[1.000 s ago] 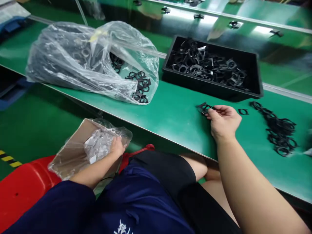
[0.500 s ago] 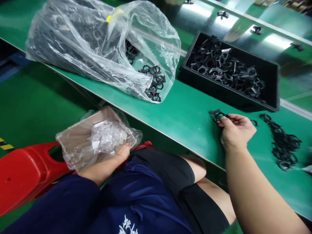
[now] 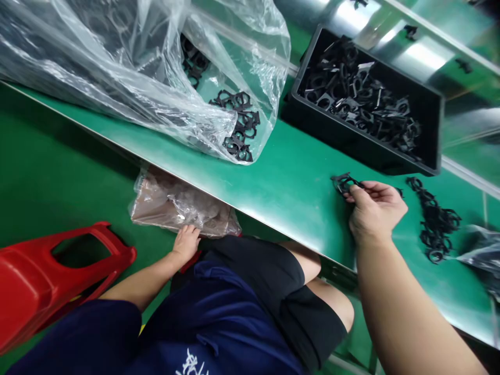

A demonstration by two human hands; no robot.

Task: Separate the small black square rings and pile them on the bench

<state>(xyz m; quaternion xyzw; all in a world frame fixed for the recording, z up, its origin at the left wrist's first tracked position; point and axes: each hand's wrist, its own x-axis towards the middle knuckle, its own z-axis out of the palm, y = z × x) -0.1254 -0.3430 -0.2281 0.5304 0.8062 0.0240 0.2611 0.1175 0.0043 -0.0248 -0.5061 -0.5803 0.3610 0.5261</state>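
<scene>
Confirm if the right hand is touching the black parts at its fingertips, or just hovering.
Touching. The head view shows the right hand pinching the black parts between thumb and fingers.

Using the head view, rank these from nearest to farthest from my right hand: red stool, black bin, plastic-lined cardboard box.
Measured from the right hand:
1. Black bin: on the table, just beyond the hand.
2. Cardboard box: off to the left, below the table edge.
3. Red stool: farthest left, past the box.
</scene>
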